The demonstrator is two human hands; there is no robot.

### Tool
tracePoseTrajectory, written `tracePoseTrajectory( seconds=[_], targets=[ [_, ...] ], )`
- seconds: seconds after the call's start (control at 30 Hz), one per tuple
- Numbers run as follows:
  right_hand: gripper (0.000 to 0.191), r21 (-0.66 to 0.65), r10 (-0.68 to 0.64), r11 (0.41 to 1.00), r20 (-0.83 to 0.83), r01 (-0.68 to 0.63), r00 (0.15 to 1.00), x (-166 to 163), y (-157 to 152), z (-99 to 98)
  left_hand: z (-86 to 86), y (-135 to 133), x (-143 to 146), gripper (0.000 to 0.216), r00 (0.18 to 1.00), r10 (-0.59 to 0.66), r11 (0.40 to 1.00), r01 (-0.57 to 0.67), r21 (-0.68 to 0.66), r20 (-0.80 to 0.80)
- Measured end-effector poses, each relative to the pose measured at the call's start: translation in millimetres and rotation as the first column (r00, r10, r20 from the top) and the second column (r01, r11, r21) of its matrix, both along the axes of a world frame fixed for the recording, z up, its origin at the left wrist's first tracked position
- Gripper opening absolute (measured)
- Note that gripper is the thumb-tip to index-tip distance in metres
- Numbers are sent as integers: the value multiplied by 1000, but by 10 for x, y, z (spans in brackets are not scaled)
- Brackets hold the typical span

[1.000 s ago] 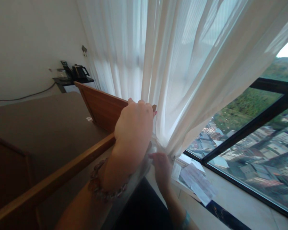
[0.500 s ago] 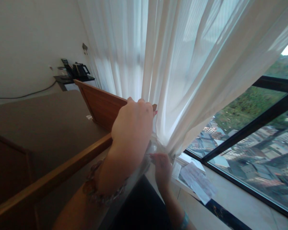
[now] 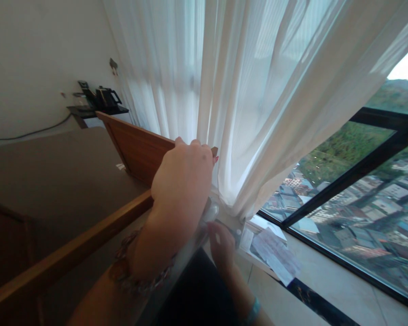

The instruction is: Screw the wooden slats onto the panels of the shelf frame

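Note:
My left hand is closed over the top edge of an upright wooden panel, near its right end, with the fingers curled to the far side. This panel belongs to what looks like a bed frame, and a wooden rail runs from below my left wrist to the lower left. Lower and to the right, my right hand is blurred, its fingers drawn together beside a clear, plastic-looking thing. Whatever its fingertips hold is too unclear to make out.
A brown flat surface lies behind the rail. White curtains hang close beyond my hands. Papers lie on the ledge by the window. A black kettle stands on a small shelf by the wall.
The whole view has shifted slightly. My left hand keeps its grip on the panel. My right hand has moved a little down and left, and its fingers are more curled.

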State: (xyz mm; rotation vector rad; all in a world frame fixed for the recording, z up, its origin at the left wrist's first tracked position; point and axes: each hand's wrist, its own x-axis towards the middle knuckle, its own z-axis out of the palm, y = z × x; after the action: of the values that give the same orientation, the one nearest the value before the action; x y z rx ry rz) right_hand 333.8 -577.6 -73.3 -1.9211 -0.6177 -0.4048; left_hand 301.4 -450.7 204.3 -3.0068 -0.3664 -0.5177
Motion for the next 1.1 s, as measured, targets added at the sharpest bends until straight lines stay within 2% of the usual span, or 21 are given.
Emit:
tracePoseTrajectory(
  seconds=[0.17, 0.33, 0.7, 1.0, 1.1],
  targets=[
    [25, 103, -36, 993, -170, 54, 985, -34, 50, 145, 4, 2, -1, 34, 1000, -3, 1000, 3, 8, -4],
    [22, 195, 16, 980, -230, 30, 973, -122, 81, 242, -8, 12, 9, 34, 1000, -1, 1000, 1, 20, -3],
    [24, 193, 136, 979, -341, -73, 930, -133, 105, 253, 6, -3, -11, 36, 1000, -21, 999, 21, 30, -4],
    [33, 336, 310, 930, -491, -151, 814, -50, 89, 218, -6, -1, 3, 37, 999, -35, 997, 35, 65, 2],
    [32, 261, 309, 944, -475, -204, 824, 32, 40, 262, -10, -4, 3, 38, 1000, -21, 998, 21, 54, 1]
  ],
)
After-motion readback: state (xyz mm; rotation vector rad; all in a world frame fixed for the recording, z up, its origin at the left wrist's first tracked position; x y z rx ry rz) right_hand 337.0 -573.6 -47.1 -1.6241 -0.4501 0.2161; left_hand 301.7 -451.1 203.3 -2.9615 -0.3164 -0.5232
